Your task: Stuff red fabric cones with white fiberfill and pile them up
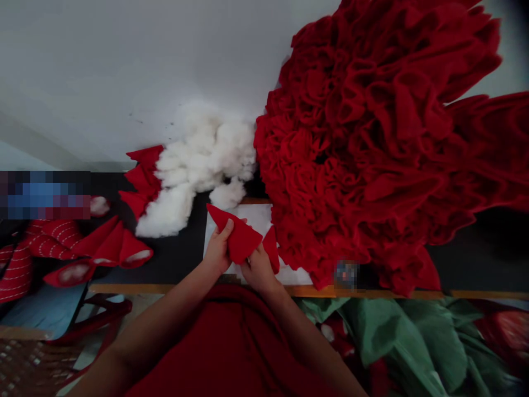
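At the near edge of the dark worktable (182, 253), seen from the head camera, the left hand (218, 248) and right hand (259, 270) are both closing narrowly on a red felt triangle (239, 238) above a white paper sheet (256, 218). Filled-looking red cones (111, 245) are lying left, apparently done; white fibre filling (202, 160) and a ruffled red felt mass (363, 143) are still lying loose beyond.

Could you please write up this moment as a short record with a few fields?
left hand: gripping a folded red fabric triangle
right hand: holding the same triangle's lower edge, beside a second red fabric piece
under the hands: a white paper sheet on a black tabletop
beyond the hands: a pile of white stuffing
right of the hands: a large heap of ruffled red fabric
left of the hands: stuffed red cones
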Demonstrator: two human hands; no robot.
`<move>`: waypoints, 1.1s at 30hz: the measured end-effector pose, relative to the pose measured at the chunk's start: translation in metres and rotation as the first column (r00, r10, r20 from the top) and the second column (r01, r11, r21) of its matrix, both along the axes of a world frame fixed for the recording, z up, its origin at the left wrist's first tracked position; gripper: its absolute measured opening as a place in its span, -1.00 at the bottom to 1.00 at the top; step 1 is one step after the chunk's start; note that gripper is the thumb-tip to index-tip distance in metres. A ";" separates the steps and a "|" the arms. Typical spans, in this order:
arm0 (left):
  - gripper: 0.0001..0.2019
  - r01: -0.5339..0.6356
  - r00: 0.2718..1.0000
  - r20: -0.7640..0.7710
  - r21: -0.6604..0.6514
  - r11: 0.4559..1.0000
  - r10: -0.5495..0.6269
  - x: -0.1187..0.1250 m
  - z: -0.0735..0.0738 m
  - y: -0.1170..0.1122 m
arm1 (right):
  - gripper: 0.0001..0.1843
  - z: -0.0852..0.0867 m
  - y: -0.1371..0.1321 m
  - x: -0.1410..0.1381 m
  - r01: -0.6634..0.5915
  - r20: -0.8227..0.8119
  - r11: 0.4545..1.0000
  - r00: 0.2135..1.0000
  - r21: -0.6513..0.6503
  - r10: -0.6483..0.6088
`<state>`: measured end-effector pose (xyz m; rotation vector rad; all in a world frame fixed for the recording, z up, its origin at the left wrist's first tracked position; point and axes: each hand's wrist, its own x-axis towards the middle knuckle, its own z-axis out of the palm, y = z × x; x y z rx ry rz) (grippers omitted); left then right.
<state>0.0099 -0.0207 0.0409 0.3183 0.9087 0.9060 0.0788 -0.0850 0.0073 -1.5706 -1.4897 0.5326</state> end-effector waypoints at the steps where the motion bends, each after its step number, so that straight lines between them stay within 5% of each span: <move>1: -0.70 -0.032 0.999 0.002 -0.026 0.999 0.032 -0.001 -0.001 0.004 | -0.54 0.002 -0.008 0.006 0.007 0.003 1.000 1.000 0.022 -0.007; 8: -0.74 -0.088 0.996 0.010 -0.123 0.988 0.090 0.002 -0.002 0.015 | -0.63 0.002 -0.014 0.010 0.171 -0.252 0.979 0.948 -0.108 -0.194; 13: -0.76 -0.105 0.994 -0.017 -0.062 0.993 0.104 0.004 -0.002 0.006 | -0.73 0.011 -0.007 0.018 0.308 -0.189 0.949 0.930 -0.068 -0.315; 20: -0.67 0.033 0.996 0.087 -0.118 0.992 -0.023 0.005 0.008 -0.011 | -0.51 0.006 -0.005 -0.003 -0.010 0.098 0.996 0.995 0.093 0.001; 28: -0.58 0.097 0.986 0.147 -0.111 0.989 -0.080 0.006 0.013 0.001 | -0.51 0.026 -0.007 0.003 0.081 0.255 0.978 0.958 0.191 -0.129; 33: -0.52 0.182 0.975 0.155 -0.126 0.975 -0.162 0.008 0.014 -0.005 | -0.54 0.012 -0.006 0.010 0.026 0.248 0.981 0.966 0.191 -0.074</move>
